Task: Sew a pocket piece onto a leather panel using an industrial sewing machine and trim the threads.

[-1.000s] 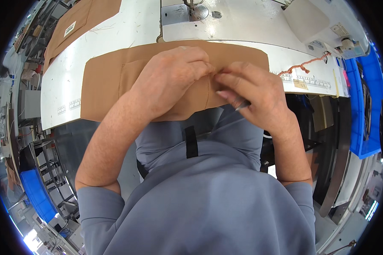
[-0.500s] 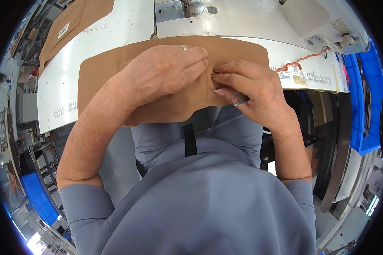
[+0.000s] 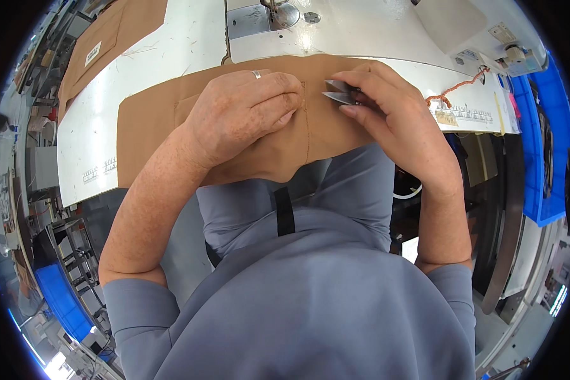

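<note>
A brown fabric piece (image 3: 152, 120) with a stitched seam lies over the front edge of the white sewing table, its near edge hanging above my lap. My left hand (image 3: 250, 107), a ring on one finger, is closed in a pinch on the fabric just left of the seam. In my right hand (image 3: 389, 101) is a pair of thread snips (image 3: 342, 94), gripped between thumb and fingers. The two pointed blades stand apart and face left toward the seam, a short way from it. My right palm hides the snips' handle.
The sewing machine's metal plate (image 3: 253, 20) is beyond the fabric, its white head (image 3: 468, 31) at upper right. Another brown fabric piece (image 3: 114, 44) lies at far left. An orange cord (image 3: 453, 88) rests by the printed ruler. Blue bins (image 3: 544, 145) stand at right.
My right hand has moved up and right, off the seam. The snips have turned from within the palm to point forward, blades apart. My left hand has shifted slightly left.
</note>
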`<state>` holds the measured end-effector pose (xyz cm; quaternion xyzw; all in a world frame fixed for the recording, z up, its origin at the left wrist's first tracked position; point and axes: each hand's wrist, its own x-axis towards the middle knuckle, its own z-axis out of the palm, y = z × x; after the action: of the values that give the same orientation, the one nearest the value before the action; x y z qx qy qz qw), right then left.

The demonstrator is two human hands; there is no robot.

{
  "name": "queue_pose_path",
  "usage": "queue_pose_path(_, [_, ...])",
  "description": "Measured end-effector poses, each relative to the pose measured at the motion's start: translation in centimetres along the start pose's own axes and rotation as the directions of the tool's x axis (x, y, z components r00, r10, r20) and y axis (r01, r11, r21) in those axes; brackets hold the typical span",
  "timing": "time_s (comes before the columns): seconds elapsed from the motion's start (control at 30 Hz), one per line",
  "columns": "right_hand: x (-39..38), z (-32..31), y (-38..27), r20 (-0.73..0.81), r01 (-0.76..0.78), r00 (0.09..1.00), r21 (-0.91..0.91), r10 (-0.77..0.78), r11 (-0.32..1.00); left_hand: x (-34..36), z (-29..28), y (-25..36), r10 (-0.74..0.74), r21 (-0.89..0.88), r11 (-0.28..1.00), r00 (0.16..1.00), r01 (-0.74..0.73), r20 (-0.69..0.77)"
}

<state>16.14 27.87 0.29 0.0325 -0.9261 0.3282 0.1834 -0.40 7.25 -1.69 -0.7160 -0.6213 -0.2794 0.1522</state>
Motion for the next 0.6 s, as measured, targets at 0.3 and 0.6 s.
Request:
queue_pose_path(0.3, [0.8,0.6,-0.8,0.072,0.066,0.996,-0.308,-0.045,0.949,0.1,0.0,0.3,0.023,0.065,0.998,0.999,-0.020,-0.041])
queue_pose_path(0.6, [1.1,1.6,-0.9,0.034,0.137,0.990,-0.371,-0.134,0.918,0.2,0.1,0.0,0.052,0.021,0.998,0.998,-0.052,-0.023])
